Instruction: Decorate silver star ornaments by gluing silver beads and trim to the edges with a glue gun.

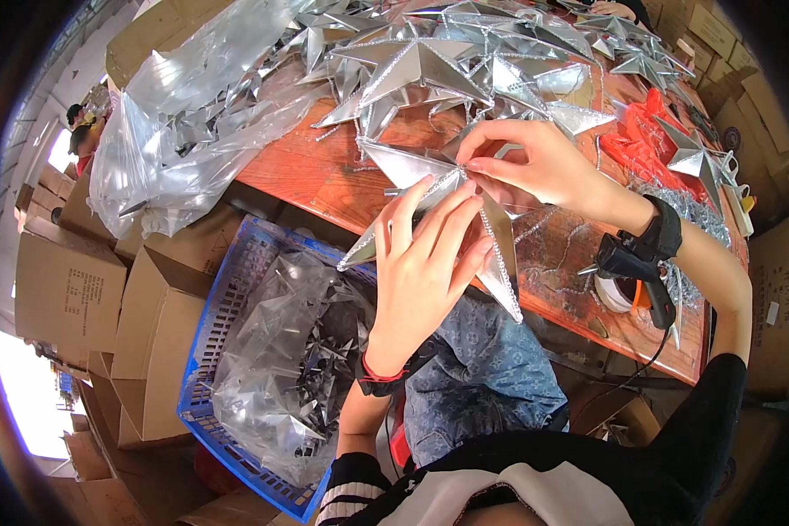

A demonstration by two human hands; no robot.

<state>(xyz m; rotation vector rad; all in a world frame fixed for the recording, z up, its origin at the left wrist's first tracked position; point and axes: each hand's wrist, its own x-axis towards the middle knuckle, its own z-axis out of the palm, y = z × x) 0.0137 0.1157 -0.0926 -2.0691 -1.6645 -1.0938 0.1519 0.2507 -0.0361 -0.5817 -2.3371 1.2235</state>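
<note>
Silver star (430,188) pinched between both hands' fingers (491,162).

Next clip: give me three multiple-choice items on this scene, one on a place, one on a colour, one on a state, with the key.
1. Where does the glue gun lie?
A. on the table
B. in the crate
C. on a box

2. What colour is the crate?
A. red
B. blue
C. green

3. How is the star handled?
A. lying untouched
B. held by one hand
C. held by both hands

Key: 1 A, it rests on the table by the right forearm; 2 B, its mesh wall is blue; 3 C, the left hand and right hand both grip it.
</note>
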